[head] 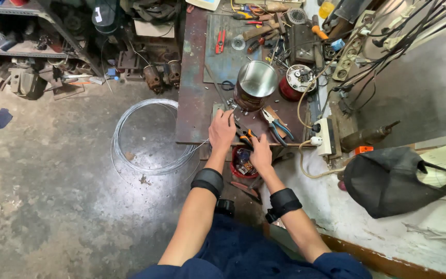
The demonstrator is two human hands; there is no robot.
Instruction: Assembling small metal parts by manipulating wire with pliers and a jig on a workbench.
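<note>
My left hand (222,129) lies fingers-down on the rusty metal workbench (194,103), right at the foot of a shiny metal cylinder (255,82) that stands upright. Whether it pinches anything is hidden. A thin wire runs from the bench edge toward that hand. My right hand (260,152) is at the bench's near edge, closed around orange-and-black-handled pliers (245,136) that point toward the left hand. Blue-handled pliers (279,127) lie just to the right. Both forearms wear black bands.
A coil of steel wire (148,137) lies on the concrete floor at left. A red tub (241,164) sits below the bench edge. Also in view are a red motor part (295,82), hand tools at the back, a white power strip (326,135), cables and a black bag (393,181).
</note>
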